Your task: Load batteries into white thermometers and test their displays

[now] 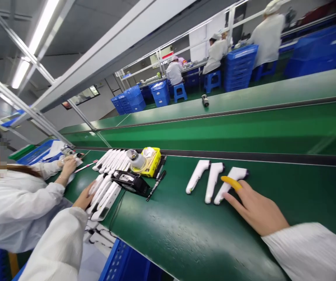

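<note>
My right hand point(254, 208) lies on the green bench top point(185, 234), fingers stretched out, a yellow finger cot on one fingertip. That fingertip rests on the rightmost of three white handheld device shells point(213, 181) laid side by side. My left hand point(84, 197) rests flat against a pile of the same white shells point(103, 195) at the bench's near left edge, its fingers partly hidden. A further row of white shells point(112, 160) sits just behind that pile.
A black tool point(131, 182), a pen point(156, 185), a yellow tray point(152, 160) and a clear jar point(135, 159) sit beside the shells. A co-worker in white sits on my left. The green conveyor belt point(229, 128) runs behind. Blue crates and other workers are at the back.
</note>
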Available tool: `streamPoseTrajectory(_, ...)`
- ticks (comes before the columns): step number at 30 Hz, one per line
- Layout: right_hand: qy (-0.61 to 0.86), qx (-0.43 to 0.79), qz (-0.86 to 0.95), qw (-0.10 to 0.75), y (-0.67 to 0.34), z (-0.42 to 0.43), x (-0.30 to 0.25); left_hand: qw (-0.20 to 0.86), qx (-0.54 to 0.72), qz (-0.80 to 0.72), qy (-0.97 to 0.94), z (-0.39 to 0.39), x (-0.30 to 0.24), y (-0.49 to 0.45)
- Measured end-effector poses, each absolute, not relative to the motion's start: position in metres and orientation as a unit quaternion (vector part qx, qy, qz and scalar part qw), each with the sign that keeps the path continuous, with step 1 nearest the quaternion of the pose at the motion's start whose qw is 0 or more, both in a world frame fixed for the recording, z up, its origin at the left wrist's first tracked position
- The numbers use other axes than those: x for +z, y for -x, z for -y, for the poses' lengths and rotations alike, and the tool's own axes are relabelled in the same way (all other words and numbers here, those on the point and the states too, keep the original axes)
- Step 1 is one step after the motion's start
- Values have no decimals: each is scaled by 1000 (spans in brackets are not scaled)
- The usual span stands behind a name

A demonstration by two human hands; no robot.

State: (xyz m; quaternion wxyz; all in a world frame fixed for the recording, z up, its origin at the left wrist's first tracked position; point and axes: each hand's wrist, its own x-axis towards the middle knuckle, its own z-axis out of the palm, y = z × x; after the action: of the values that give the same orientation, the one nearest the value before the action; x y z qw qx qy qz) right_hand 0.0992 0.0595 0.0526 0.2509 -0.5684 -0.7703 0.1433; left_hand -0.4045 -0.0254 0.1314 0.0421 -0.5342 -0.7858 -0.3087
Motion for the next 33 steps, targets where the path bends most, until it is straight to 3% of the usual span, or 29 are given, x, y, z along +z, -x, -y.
streamPoseTrajectory(7,621,221,683,314,-111,-57,45,140,-327,774,524,10,196,354)
streamPoseTrajectory(10,577,377,580,434,-115,-58,40,130,-324,651,674,8,201,275)
streamPoseTrajectory(13,474,527,438,553,-119,-56,45,-52,-276,568,774,-6,173,194)
streamPoseTrajectory(16,428,600,359,573,-129,-51,54,-283,-266,533,751,-34,129,140)
streamPoseTrajectory(23,371,638,323,593,-152,-39,64,-407,-368,544,634,-80,76,121)
streamPoseTrajectory(27,344,639,310,614,-145,-35,67,-510,-427,534,523,-74,92,121)
streamPoseTrajectory(33,330,663,312,596,-139,-30,71,-702,-482,392,348,-48,122,75)
